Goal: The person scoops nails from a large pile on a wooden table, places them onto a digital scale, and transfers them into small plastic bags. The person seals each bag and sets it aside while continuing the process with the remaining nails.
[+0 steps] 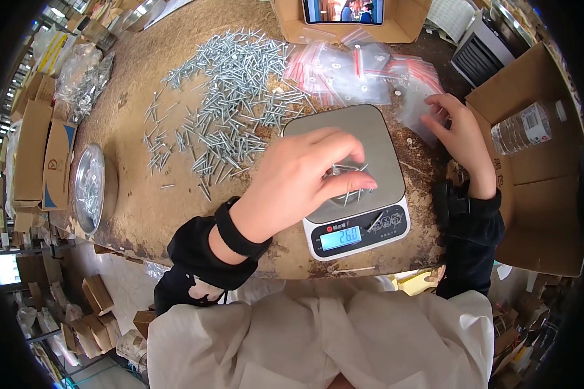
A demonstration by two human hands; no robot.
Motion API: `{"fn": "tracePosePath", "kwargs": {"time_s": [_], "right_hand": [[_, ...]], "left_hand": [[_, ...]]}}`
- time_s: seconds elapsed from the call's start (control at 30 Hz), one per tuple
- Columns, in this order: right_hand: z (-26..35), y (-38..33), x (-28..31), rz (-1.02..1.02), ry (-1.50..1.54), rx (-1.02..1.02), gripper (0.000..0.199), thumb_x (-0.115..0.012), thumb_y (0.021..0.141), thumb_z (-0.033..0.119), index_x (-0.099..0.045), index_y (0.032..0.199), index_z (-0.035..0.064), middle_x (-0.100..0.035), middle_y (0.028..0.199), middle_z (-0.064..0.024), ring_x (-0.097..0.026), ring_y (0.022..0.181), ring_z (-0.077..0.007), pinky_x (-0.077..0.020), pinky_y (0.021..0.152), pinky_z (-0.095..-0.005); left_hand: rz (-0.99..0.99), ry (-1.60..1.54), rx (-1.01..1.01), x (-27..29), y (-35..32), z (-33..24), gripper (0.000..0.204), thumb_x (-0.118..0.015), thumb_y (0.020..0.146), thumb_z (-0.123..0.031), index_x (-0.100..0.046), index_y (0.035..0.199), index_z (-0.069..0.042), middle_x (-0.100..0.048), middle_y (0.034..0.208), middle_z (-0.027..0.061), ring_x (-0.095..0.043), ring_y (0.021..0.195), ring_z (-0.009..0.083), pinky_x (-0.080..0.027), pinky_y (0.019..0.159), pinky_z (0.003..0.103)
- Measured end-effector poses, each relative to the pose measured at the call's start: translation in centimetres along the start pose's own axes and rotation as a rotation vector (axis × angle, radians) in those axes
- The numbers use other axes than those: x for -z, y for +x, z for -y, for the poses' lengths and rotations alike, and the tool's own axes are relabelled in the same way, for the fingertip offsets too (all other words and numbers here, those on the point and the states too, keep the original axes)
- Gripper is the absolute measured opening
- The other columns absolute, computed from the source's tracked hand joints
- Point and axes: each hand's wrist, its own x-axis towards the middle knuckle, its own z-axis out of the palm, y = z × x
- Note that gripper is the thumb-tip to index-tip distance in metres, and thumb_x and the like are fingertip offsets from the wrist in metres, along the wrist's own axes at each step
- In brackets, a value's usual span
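My left hand [305, 170] is over the steel pan of a white digital scale [374, 136], fingers curled around several silver screws [352, 196] whose ends stick out by the thumb. One more screw [376, 222] lies across the scale's front panel, beside the lit display. My right hand [459, 133] is at the right, thumb and index finger apart, at the edge of the clear zip bags [416, 107]. Whether its fingertips touch a bag is hard to see. A large loose heap of screws [237, 97] spreads over the worn brown table [136, 84] left of the scale.
A metal bowl [110, 188] with clear bags stands at the table's left edge, near cardboard boxes [32, 155]. On the right, an open carton [538, 188] holds a clear plastic bottle [522, 128]. A lit screen [344, 11] stands in a cardboard box at the back.
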Motion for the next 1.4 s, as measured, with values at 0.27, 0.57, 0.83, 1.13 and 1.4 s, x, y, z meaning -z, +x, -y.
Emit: {"fn": "tracePosePath", "kwargs": {"time_s": [0.27, 0.57, 0.83, 1.13, 1.4], "right_hand": [[-0.4, 0.0, 0.1, -0.010, -0.081, 0.034, 0.032, -0.070, 0.081, 0.013, -0.063, 0.110, 0.0025, -0.062, 0.098, -0.0113, -0.060, 0.084, -0.0256, -0.0490, 0.074, -0.0343], [2.6, 0.2, 0.7, -0.147, -0.017, 0.163, 0.027, -0.067, 0.081, 0.005, -0.064, 0.108, 0.0032, -0.061, 0.098, -0.0122, -0.059, 0.079, -0.0244, -0.0482, 0.071, -0.0336], [11.4, -5.0, 4.0, 0.476, 0.311, 0.589, 0.013, -0.074, 0.076, 0.010, -0.071, 0.088, 0.0056, -0.063, 0.071, -0.0102, -0.061, 0.062, -0.0294, -0.0460, 0.055, -0.0367], [12.2, -6.8, 0.9, 0.522, 0.001, 0.509, 0.007, -0.069, 0.077, 0.009, -0.063, 0.081, 0.0089, -0.057, 0.059, -0.0103, -0.062, 0.062, -0.0316, -0.0471, 0.055, -0.0420], [13.7, -5.5, 2.9, 0.323, 0.223, 0.690, 0.030, -0.071, 0.076, 0.004, -0.066, 0.105, 0.0053, -0.067, 0.076, -0.0092, -0.065, 0.064, -0.0300, -0.0514, 0.059, -0.0373]], "left_hand": [[-0.098, -0.024, 0.007, 1.8, -0.2, -1.3, 0.016, -0.076, 0.081, -0.010, -0.066, 0.091, -0.003, -0.058, 0.078, 0.0046, -0.049, 0.058, 0.0111, -0.039, 0.052, 0.024], [-0.301, 0.010, -0.179, 4.1, -0.6, -1.7, 0.007, -0.069, 0.084, -0.002, -0.063, 0.081, 0.001, -0.061, 0.073, 0.0080, -0.053, 0.058, 0.0173, -0.042, 0.052, 0.028], [-0.408, 0.038, -0.111, 5.1, -1.1, -1.2, 0.007, -0.069, 0.084, -0.002, -0.064, 0.081, 0.001, -0.057, 0.068, 0.0046, -0.050, 0.056, 0.0125, -0.038, 0.051, 0.024], [-0.358, 0.077, -0.076, 4.7, -1.2, -1.1, 0.009, -0.071, 0.084, -0.006, -0.063, 0.079, -0.002, -0.055, 0.066, 0.0049, -0.048, 0.051, 0.0148, -0.036, 0.047, 0.026], [-0.455, 0.137, -0.088, 5.5, -1.6, -0.9, 0.009, -0.069, 0.085, -0.006, -0.063, 0.080, -0.002, -0.059, 0.069, 0.0063, -0.053, 0.054, 0.0166, -0.039, 0.049, 0.027]]}}
